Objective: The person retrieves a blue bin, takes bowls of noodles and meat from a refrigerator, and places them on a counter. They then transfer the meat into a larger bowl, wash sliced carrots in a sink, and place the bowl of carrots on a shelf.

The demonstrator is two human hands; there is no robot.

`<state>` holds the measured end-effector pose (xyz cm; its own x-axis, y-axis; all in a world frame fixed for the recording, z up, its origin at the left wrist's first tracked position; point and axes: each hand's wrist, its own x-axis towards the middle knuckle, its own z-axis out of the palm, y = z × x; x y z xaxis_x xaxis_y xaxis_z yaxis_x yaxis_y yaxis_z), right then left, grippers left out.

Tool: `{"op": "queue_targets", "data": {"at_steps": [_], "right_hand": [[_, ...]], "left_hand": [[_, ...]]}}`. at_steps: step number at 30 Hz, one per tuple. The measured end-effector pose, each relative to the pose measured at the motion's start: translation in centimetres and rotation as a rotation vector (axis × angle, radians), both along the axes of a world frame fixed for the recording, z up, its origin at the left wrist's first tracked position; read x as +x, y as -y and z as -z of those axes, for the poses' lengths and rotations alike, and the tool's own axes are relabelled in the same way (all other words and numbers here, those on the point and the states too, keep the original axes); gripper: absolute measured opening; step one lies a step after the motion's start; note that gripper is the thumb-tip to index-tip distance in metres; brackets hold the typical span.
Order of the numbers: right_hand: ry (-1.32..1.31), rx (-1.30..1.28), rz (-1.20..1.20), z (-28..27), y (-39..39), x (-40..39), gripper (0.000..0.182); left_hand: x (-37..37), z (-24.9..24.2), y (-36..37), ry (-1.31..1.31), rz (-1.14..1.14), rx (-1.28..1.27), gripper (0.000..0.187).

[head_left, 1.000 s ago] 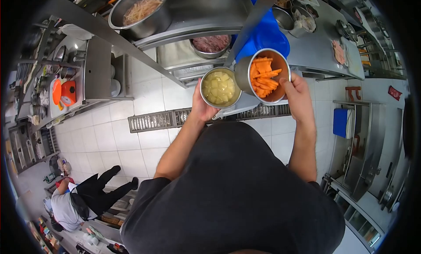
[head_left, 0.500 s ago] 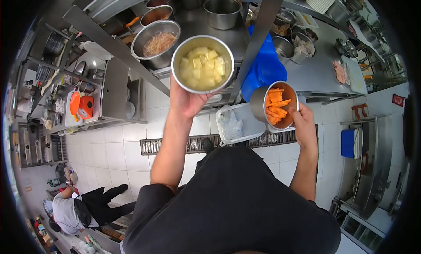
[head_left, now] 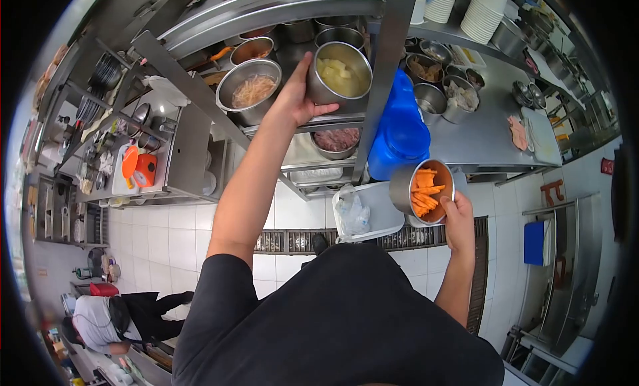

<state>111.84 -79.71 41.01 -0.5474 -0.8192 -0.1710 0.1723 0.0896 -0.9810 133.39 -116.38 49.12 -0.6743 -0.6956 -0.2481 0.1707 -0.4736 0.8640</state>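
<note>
My left hand [head_left: 301,99] grips a round steel pot [head_left: 319,93] from its side and underneath, thumb up along the wall. Pale yellow chunks, probably potato [head_left: 336,73], sit in cloudy liquid inside it. The pot is at the front of a steel shelf, beside a pot of pale shredded food [head_left: 251,89]. Lower and to the right, my right hand [head_left: 458,219] is closed at the rim of a second steel pot [head_left: 401,189], tilted toward me. Cut carrot pieces [head_left: 425,191] lie in that one.
A blue plastic container [head_left: 403,136] stands right of the shelf post [head_left: 386,73]. Below is a white bin [head_left: 383,213] with a clear plastic bag [head_left: 353,211]. A bowl of reddish food [head_left: 336,139] sits on the lower shelf. Another person [head_left: 110,323] bends at a counter, lower left.
My left hand has moved the potato pot forward and right, onto or just over the shelf. My right hand still holds the carrot pot, slightly lower. The view has tilted up toward the shelf.
</note>
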Motion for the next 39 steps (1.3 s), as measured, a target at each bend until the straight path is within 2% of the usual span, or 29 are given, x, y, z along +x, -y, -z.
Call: {"op": "queue_targets", "data": {"at_steps": [2,6,10,13,16,17,20,22,24,26,28,30,34,37,39], "right_hand": [[-0.004,0.003,0.011,0.9,-0.3,-0.4,0.018],[0.008,0.000,-0.019,1.0,-0.5,-0.6,0.017],[0.014,0.000,-0.063,1.7,-0.4,-0.6,0.016],[0.003,0.031,-0.145,3.1,0.2,-0.6,0.017],[0.009,0.066,-0.288,4.3,2.3,0.2,0.017],[0.033,0.080,-0.327,5.1,3.2,0.9,0.017],[0.002,0.119,-0.449,5.1,5.8,4.0,0.019],[-0.009,0.115,-0.513,5.6,7.8,6.8,0.019],[-0.023,0.157,-0.599,5.9,9.7,9.7,0.019],[0.025,0.180,-0.649,6.2,11.9,13.2,0.020],[0.013,0.252,-0.723,6.8,14.9,17.0,0.021],[-0.026,0.274,-0.769,7.9,18.1,21.6,0.022],[-0.080,0.291,-0.842,7.9,23.3,30.8,0.026],[-0.108,0.302,-0.917,7.2,25.0,34.2,0.025],[-0.066,0.303,-0.950,8.1,25.6,34.7,0.022]], "left_hand": [[-0.4,0.5,1.0,0.039,0.106,0.027,0.071],[-2.2,0.1,0.4,0.283,0.010,-0.053,0.068],[-2.4,1.1,1.7,0.795,-0.163,-0.386,0.056],[-1.6,4.5,2.2,0.865,-0.293,-1.133,0.044],[-1.1,3.8,0.5,0.875,-0.326,-1.158,0.037],[-0.7,4.0,-0.1,0.869,-0.364,-1.234,0.028],[1.7,2.6,-5.1,0.571,-0.592,-1.273,0.019],[4.7,2.9,-8.5,0.447,-0.616,-1.196,0.015],[9.1,4.9,-11.4,0.474,-0.474,-1.006,0.017],[13.8,9.4,-11.9,0.492,-0.295,-0.703,0.025],[18.5,12.7,-11.8,0.562,-0.265,-0.616,0.035],[23.9,16.9,-10.3,0.460,-0.231,-0.442,0.048],[33.8,17.7,-5.6,0.411,-0.069,-0.125,0.066],[37.5,14.3,-5.0,0.493,-0.057,-0.118,0.069],[38.1,14.5,-4.9,0.427,-0.073,-0.163,0.069]]}}
